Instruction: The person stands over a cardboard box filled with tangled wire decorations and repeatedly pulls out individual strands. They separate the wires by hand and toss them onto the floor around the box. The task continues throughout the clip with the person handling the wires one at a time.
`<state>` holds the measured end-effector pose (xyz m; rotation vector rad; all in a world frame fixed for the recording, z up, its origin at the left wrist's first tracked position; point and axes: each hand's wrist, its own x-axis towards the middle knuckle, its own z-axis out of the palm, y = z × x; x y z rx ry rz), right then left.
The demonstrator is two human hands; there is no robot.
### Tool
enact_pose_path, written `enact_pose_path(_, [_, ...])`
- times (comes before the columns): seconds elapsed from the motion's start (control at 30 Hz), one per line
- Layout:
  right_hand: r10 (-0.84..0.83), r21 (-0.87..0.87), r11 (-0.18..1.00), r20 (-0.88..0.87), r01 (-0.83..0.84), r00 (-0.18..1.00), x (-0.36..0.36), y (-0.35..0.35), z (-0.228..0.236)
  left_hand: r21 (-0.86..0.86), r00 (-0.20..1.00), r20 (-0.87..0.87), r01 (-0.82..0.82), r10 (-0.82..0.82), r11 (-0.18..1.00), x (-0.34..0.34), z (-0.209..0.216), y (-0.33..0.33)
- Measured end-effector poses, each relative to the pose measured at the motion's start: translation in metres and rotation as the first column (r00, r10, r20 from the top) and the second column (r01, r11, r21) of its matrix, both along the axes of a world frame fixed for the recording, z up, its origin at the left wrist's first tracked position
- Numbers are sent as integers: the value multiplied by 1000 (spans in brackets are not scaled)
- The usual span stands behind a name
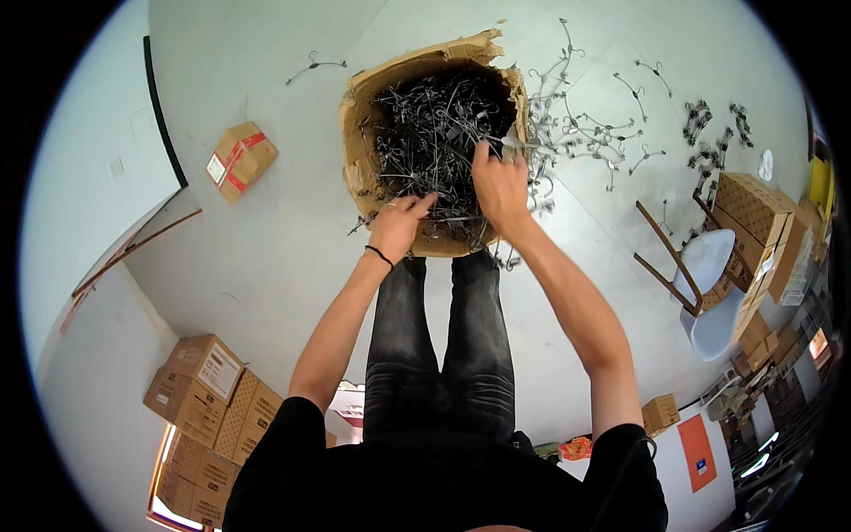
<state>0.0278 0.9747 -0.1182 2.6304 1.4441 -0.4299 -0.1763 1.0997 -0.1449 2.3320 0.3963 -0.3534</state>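
Note:
A torn-edged brown cardboard box stands in front of my legs, filled with a tangled heap of dark clothes hangers with metal hooks and clips. My left hand is over the box's near left edge, its fingers drawn together among the hangers. What lies between those fingertips is hidden in the tangle. Farther right, my right hand reaches over the right side of the box. Its fingers are curled around a hanger whose grey clip shows by the fingertips.
Loose hangers are scattered on the floor right of the box, with bundled hangers beyond. One hanger lies at the far left. A small taped carton sits left; a tipped chair and cartons stand right. Stacked cartons are near left.

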Motion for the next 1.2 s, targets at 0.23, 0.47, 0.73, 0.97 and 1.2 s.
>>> enact_pose_path(0.23, [-321, -137, 939, -10, 316, 947, -7, -37, -24, 140, 971, 109, 197, -213, 970, -3, 0, -36])
enact_pose_path(0.47, [-275, -67, 959, -4, 274, 961, -15, 57, -42, -34, 992, -98, -87, 83, 996, 46, 7, -81])
enact_pose_path(0.73, [-555, -55, 832, -126, 553, 822, -8, -42, -37, -20, 964, 235, -126, 127, 992, 22, 12, -92])
enact_pose_path(0.97, [-457, 55, 864, -332, 501, 825, -22, -50, 8, -97, 955, 246, -145, 164, 985, -4, 26, -68])
enact_pose_path(1.2, [-433, 24, 901, -27, 433, 901, -86, -23, 6, -63, 997, 80, 0, 5, 998, -2, 5, -79])
